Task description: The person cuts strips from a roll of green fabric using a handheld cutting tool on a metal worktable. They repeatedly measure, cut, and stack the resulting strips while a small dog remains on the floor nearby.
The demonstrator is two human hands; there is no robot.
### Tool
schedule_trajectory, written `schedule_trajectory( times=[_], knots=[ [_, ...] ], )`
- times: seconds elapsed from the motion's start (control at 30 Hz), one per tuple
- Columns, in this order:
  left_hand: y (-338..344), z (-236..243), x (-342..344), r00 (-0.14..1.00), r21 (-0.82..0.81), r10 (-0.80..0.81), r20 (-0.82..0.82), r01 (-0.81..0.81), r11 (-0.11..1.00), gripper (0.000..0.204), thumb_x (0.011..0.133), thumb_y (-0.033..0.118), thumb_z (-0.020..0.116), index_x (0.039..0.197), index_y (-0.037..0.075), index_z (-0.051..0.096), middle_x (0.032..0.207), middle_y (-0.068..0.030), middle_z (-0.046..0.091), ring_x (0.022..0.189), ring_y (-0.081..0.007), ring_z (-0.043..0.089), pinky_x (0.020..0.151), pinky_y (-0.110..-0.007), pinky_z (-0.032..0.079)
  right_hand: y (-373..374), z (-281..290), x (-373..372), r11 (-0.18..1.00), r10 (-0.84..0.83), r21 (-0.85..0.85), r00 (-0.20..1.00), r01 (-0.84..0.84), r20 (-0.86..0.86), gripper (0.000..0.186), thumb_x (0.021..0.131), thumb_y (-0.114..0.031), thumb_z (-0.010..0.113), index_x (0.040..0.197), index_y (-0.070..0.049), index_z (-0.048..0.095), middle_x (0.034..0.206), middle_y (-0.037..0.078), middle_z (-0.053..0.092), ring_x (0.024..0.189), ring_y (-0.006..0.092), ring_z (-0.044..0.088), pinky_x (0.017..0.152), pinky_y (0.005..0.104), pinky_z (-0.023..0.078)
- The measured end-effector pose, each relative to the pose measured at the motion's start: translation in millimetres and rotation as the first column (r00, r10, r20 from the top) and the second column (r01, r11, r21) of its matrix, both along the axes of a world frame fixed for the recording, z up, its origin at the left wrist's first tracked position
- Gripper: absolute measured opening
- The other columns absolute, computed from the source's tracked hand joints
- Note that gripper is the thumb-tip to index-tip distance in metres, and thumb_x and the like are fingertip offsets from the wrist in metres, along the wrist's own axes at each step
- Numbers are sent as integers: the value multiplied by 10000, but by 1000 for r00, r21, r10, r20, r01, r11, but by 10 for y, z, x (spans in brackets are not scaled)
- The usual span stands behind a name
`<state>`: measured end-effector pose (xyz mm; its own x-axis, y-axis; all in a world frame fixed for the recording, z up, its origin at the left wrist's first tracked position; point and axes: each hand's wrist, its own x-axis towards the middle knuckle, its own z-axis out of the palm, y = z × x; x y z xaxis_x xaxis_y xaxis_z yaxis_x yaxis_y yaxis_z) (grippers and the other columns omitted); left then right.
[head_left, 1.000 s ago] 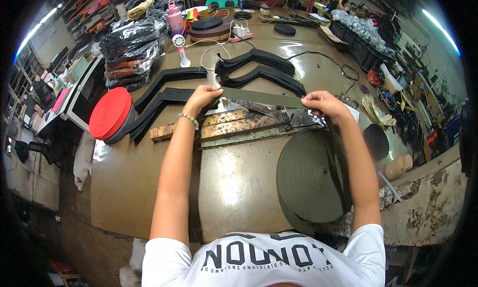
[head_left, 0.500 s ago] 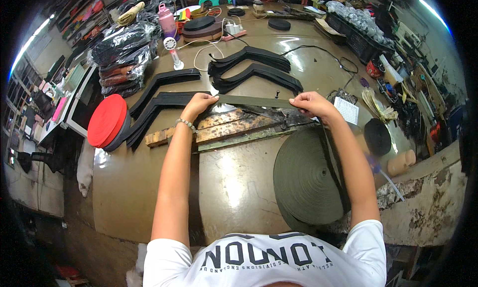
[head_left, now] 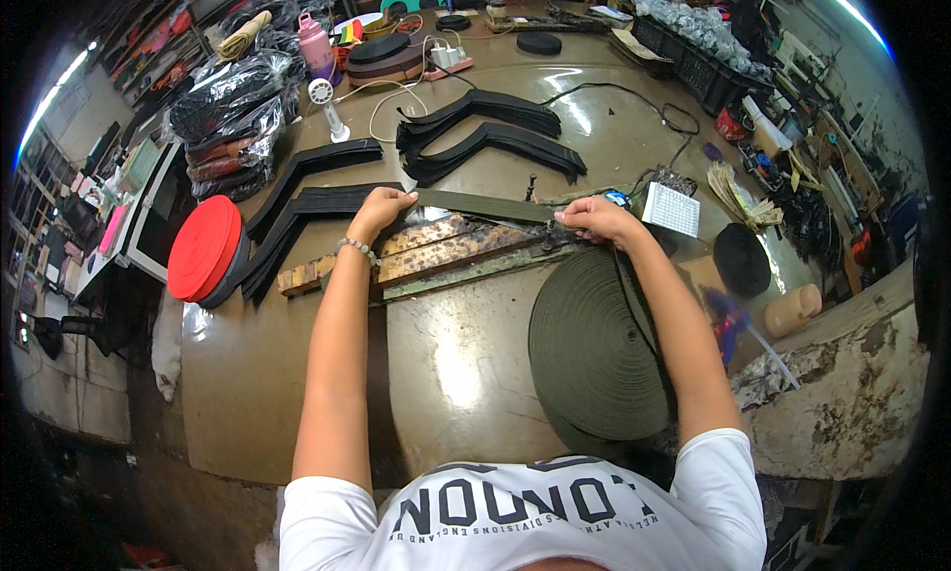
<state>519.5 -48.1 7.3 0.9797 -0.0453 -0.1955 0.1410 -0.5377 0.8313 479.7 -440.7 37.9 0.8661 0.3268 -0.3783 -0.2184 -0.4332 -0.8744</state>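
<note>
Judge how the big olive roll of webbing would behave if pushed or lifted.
The olive roll probably feels heavy, given its many close-wound turns. Lying on its flat side, it seems unlikely to roll or tip when pushed. Lifted, it might loosen: no band shows around it, and a strip runs from its edge toward the right hand.

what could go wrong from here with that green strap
The strap could slip from the left hand, since its grip seems to be only a pinch. A pull from the right hand might disturb the big green roll, since the strap appears to run down to it. The strap might also snag on the dark upright pin just beyond it.
</note>
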Motion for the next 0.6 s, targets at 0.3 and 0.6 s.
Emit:
schedule_trajectory(
  times=[0.3,0.6],
  knots=[
    [-14,-3,-7,997,36,12,74,-15,999,364,833,346,699,763,-8,655,633,20,518,575,-88,393,562,-279,361,19,9,-9,998,15,-53,999,-17,-45,283,816,-386,710,796,-120,613,639,-45,514,539,69,427,490,226,326],
    [-52,-98,-67,940,83,112,322,-146,986,336,740,331,754,775,-1,714,694,-134,672,618,-197,627,643,-324,482,11,212,219,924,97,-373,995,-82,21,288,783,-308,716,829,-33,647,687,27,576,526,145,477,458,319,378]
  ],
)
